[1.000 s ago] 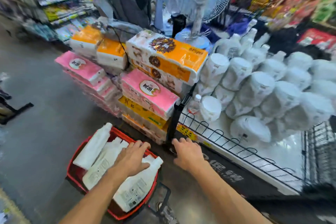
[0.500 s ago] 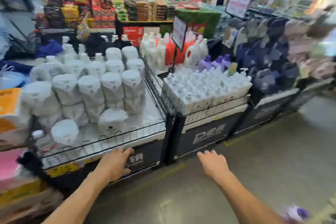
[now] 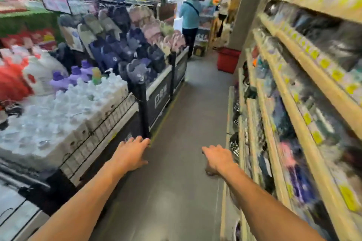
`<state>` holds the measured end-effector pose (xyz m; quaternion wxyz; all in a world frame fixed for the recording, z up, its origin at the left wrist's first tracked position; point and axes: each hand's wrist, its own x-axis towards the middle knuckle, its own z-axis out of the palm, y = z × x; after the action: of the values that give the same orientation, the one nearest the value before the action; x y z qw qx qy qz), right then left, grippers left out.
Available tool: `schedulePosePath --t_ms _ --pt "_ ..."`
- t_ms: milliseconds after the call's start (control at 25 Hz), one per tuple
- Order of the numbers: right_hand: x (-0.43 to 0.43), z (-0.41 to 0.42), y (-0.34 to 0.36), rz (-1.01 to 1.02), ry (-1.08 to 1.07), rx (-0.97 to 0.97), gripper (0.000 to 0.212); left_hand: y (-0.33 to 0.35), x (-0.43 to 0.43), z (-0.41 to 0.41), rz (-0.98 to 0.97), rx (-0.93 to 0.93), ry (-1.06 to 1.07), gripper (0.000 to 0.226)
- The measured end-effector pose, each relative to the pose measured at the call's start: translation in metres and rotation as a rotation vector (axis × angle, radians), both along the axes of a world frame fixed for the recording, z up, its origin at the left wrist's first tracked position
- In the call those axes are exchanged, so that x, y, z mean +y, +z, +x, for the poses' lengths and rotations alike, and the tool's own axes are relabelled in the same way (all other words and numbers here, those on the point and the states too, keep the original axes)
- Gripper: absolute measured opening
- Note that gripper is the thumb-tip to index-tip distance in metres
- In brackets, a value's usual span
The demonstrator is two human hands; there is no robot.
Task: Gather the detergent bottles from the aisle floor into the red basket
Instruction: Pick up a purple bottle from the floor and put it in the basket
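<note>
My left hand (image 3: 130, 154) and my right hand (image 3: 217, 158) both reach out over the grey aisle floor (image 3: 188, 119), fingers relaxed and holding nothing. The red basket with the white detergent bottles is out of view. No loose bottle lies on the stretch of floor that I see. White bottles (image 3: 64, 103) stand packed in a wire-fronted display bin at my left, with purple-capped bottles (image 3: 76, 76) behind them. The picture is blurred by motion.
Display bins (image 3: 162, 96) of slippers line the left side of the aisle. Wooden shelving (image 3: 305, 103) full of packaged goods runs along the right. A red bin (image 3: 228, 60) stands on the floor far ahead by a pillar. Three people (image 3: 190, 19) stand at the aisle's far end.
My view has swung right, from the red basket and tissue stacks, past the bottle bins, to looking down the aisle. My left hand left the bottle in the basket; both hands are empty.
</note>
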<state>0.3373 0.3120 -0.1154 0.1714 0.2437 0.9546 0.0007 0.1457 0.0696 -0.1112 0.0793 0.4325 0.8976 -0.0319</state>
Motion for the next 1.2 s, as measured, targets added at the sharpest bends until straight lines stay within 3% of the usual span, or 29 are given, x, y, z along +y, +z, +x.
schedulePosePath --t_ms 200,280,520,760,960,1200 --pt "0.079 -0.005 0.006 -0.018 -0.240 -0.008 0.051 0.006 0.125 -0.046 0.022 0.047 -0.213 0.068" --pt "0.098 -0.017 0.007 -0.013 -0.280 0.005 0.058 0.004 0.158 -0.070 0.035 0.058 -0.254 0.064" --pt "0.154 -0.064 -0.001 -0.059 -0.411 0.030 0.054 0.002 0.254 -0.150 0.017 0.059 -0.363 0.067" --pt "0.244 -0.087 -0.024 -0.140 -0.551 0.047 0.064 -0.034 0.374 -0.181 -0.092 0.015 -0.480 0.068" --pt "0.357 -0.122 -0.086 -0.255 -0.618 -0.019 0.061 -0.096 0.478 -0.208 -0.175 -0.071 -0.490 0.068" --pt "0.453 -0.150 -0.196 -0.542 -0.705 -0.149 0.063 -0.198 0.562 -0.247 -0.291 -0.227 -0.394 0.068"
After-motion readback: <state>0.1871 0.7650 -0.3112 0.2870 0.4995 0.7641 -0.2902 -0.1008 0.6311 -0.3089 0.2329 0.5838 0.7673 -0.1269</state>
